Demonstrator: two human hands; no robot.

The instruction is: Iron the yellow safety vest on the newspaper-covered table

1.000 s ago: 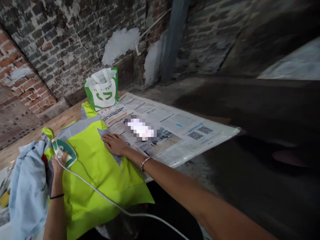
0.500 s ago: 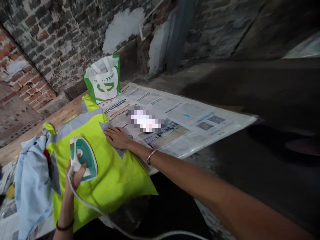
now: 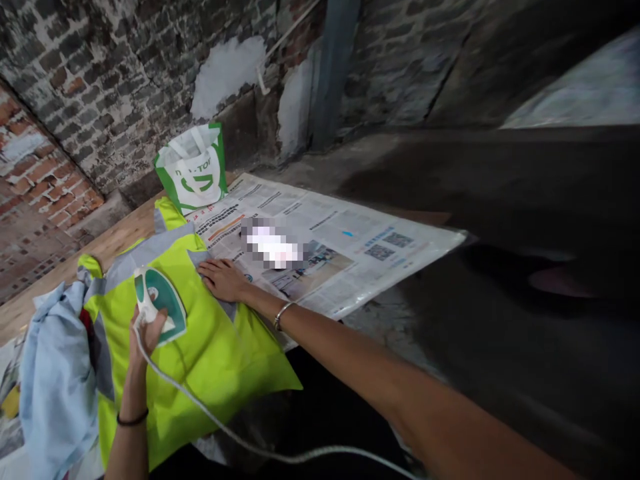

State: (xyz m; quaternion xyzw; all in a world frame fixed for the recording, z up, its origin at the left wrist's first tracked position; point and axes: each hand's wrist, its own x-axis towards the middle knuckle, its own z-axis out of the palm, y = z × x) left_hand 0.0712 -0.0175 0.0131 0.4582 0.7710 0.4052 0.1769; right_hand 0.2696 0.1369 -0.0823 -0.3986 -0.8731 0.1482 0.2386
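A bright yellow-green vest [image 3: 210, 360] with grey bands lies spread on the table. My left hand [image 3: 150, 327] is wrapped around the handle of a white and teal clothes iron [image 3: 173, 303], which rests on the vest's upper middle. The iron's white cord [image 3: 215, 420] trails toward the bottom edge of the view. On the right border of the vest, by a grey band, my right hand [image 3: 223, 279] lies flat with its fingers stretched out. The iron's underside is hidden against the cloth.
Light blue cloth [image 3: 57, 380] lies left of the vest. Newspaper under clear plastic [image 3: 320, 200] covers the table to the right, with a blurred-out object [image 3: 275, 245] on it. Behind stands a white and green bag [image 3: 197, 177], near a brick wall [image 3: 115, 87].
The iron in my left hand has slid slightly farther up the vest, away from me. My right hand stays on the same spot. The whole view has shifted a little.
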